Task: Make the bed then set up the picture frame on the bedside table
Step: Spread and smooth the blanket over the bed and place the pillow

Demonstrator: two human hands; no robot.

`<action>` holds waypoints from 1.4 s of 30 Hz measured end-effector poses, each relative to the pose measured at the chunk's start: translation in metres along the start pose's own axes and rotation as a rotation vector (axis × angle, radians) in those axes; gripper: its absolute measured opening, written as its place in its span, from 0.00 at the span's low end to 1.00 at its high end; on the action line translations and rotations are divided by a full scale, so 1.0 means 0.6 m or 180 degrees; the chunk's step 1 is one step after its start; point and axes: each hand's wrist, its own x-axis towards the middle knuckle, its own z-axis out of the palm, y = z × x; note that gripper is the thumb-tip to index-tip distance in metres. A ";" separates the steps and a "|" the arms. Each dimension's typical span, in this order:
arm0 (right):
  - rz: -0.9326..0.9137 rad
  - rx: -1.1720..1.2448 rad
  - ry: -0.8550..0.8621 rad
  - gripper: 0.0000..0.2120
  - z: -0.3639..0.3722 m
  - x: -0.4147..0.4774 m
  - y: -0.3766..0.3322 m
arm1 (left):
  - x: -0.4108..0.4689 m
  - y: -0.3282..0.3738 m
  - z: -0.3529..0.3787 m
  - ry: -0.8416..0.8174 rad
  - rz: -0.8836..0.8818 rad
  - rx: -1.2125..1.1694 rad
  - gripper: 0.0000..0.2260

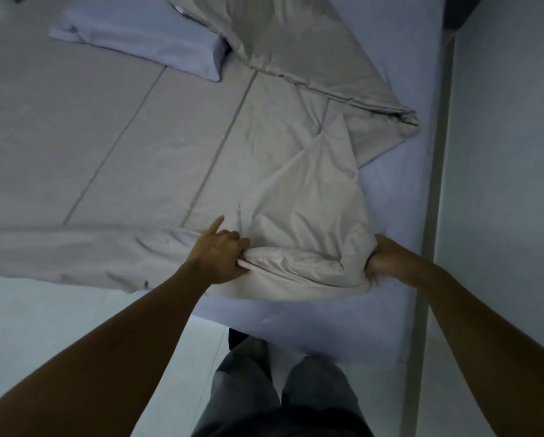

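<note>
A beige quilted duvet (144,159) lies across the bed, flat on the left and bunched and folded over on the right. My left hand (220,253) grips its near hem, index finger pointing out. My right hand (387,258) clutches the duvet's near right corner, about half a metre from the left hand. Bare pale blue bedsheet (393,197) shows along the right side and near edge. A pale blue pillow (144,39) lies at the far end, partly under a turned-back fold of the duvet. No picture frame or bedside table is in view.
A pale wall (501,184) runs along the bed's right side, with a narrow strip between. Light floor (59,316) lies at the lower left. My legs in grey trousers (280,389) stand at the foot of the bed.
</note>
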 end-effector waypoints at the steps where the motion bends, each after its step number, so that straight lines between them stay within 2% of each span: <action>1: 0.0038 -0.0075 -0.0067 0.18 -0.004 -0.013 0.024 | -0.013 0.020 0.009 -0.0164 -0.0064 -0.0268 0.22; 3: 0.0131 -0.0154 -0.0107 0.15 -0.008 -0.042 0.067 | -0.041 0.064 0.028 -0.0296 -0.0201 -0.0713 0.22; 5: 0.0177 -0.0162 -0.0071 0.10 -0.010 -0.070 0.112 | -0.072 0.109 0.053 -0.0363 -0.0221 -0.0824 0.21; 7: 0.0187 -0.0189 -0.0136 0.11 -0.008 -0.106 0.153 | -0.106 0.157 0.083 -0.0485 -0.0250 -0.0807 0.21; 11: 0.0146 -0.0407 -0.0365 0.05 0.028 -0.173 0.243 | -0.153 0.260 0.131 -0.0963 -0.0135 -0.0898 0.36; 12: 0.0140 -0.0451 -0.0385 0.03 0.043 -0.187 0.266 | -0.158 0.287 0.139 -0.1131 -0.0084 -0.0876 0.37; 15: 0.0266 -0.0448 -0.0494 0.09 0.090 -0.229 0.327 | -0.166 0.360 0.158 -0.1561 -0.0059 -0.0769 0.29; 18: 0.0411 -0.0355 -0.0734 0.07 0.139 -0.270 0.374 | -0.185 0.418 0.176 -0.1880 -0.0051 -0.0689 0.26; 20: 0.0525 -0.0321 -0.0818 0.13 0.174 -0.293 0.402 | -0.207 0.440 0.185 -0.1952 -0.0039 -0.0697 0.27; 24: 0.0497 -0.0417 -0.0708 0.15 0.254 -0.335 0.435 | -0.265 0.455 0.203 -0.2041 0.0110 -0.1039 0.30; 27: 0.0232 -0.0459 -0.0485 0.05 0.311 -0.356 0.448 | -0.307 0.456 0.232 -0.2202 0.0156 -0.0861 0.32; 30: 0.0071 -0.0480 -0.0420 0.07 0.368 -0.375 0.454 | -0.348 0.447 0.258 -0.2325 0.0240 -0.0794 0.31; 31: 0.0002 -0.0579 -0.0451 0.08 0.387 -0.381 0.459 | -0.362 0.443 0.264 -0.2353 0.0260 -0.0949 0.29; 32: 0.0010 -0.0720 -0.0567 0.13 0.405 -0.389 0.463 | -0.375 0.439 0.268 -0.2353 0.0276 -0.1118 0.27; 35: 0.0611 -0.1325 -0.0908 0.27 0.457 -0.419 0.483 | -0.404 0.430 0.271 -0.2175 0.0308 -0.1306 0.25; 38: 0.0816 -0.1629 -0.0642 0.32 0.482 -0.455 0.492 | -0.404 0.431 0.260 -0.1884 0.0279 -0.1353 0.27; 42: 0.0646 -0.1195 -0.0034 0.29 0.466 -0.494 0.478 | -0.382 0.453 0.223 -0.1624 0.0369 -0.1451 0.28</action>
